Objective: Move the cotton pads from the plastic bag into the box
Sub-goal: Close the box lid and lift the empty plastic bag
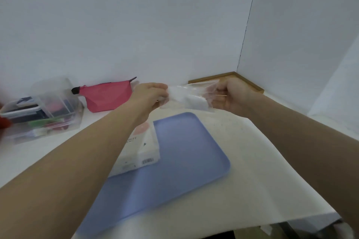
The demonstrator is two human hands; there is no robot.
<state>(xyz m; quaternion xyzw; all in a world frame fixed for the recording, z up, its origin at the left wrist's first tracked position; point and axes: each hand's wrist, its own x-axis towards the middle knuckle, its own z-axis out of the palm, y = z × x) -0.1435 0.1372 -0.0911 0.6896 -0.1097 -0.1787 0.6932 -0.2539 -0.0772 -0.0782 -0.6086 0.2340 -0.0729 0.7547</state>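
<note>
You held the clear plastic bag (pixel 191 96) of white cotton pads (pixel 180 95) in the air above the blue tray (pixel 174 170). Your left hand (pixel 150 94) gripped one end and your right hand (pixel 231 96) gripped the other. The white box (pixel 139 151) lay on the tray.

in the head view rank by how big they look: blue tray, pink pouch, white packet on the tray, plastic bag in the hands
1. blue tray
2. white packet
3. pink pouch and plastic bag, too alike to rank

Bag (pixel 189 96) at frame centre between both hands; tray (pixel 174 161) below; pouch (pixel 108 95) and organizer (pixel 38 110) far left.
</note>
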